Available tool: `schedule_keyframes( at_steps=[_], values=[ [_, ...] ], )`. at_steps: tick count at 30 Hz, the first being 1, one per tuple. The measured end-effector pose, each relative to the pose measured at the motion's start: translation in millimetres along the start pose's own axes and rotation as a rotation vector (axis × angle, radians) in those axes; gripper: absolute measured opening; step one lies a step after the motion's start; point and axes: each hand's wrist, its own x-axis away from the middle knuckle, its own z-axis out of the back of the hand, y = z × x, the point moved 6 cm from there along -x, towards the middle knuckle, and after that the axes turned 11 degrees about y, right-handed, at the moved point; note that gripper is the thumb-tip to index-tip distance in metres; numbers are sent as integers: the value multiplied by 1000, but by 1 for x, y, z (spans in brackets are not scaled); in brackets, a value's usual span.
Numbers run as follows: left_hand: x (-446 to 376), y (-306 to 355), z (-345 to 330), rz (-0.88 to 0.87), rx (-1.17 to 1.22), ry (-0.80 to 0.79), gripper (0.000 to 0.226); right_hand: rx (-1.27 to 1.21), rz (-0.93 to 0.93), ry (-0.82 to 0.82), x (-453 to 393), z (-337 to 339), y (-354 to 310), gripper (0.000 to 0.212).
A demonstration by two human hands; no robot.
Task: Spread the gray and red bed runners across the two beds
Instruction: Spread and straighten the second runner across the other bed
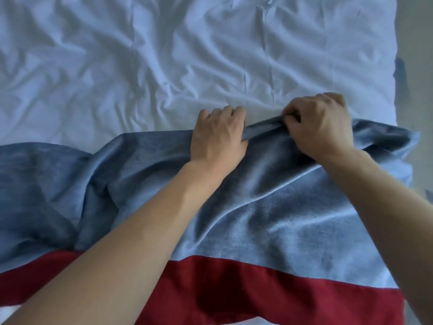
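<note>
**Both hands gripping far edge of runner, cloth still rumpled**

Head view: left hand (219,134) and right hand (321,124), centre frame, both have fingers curled, bunching the far gray edge of the bed runner (269,207). Runner lies across the lower half of the frame, gray band above, red band (234,289) along the bottom, on a wrinkled white sheet (140,55).

Risks, as I judge: both grips sit close together right of centre, so pulling may skew the runner; the folded left part could stay creased; the sheet may drag and wrinkle more.

Containers: none in view.
</note>
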Motion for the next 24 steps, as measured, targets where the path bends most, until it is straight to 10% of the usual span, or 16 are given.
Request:
schedule_keyframes(
  at_steps=[17, 24],
  values=[
    [48, -40, 33, 165, 128, -70, 16, -177, 357, -258, 10, -32, -111, 15],
    [14, -70, 23, -8, 22, -224, 21, -110, 31, 135, -5, 11, -70, 13]
  ],
)
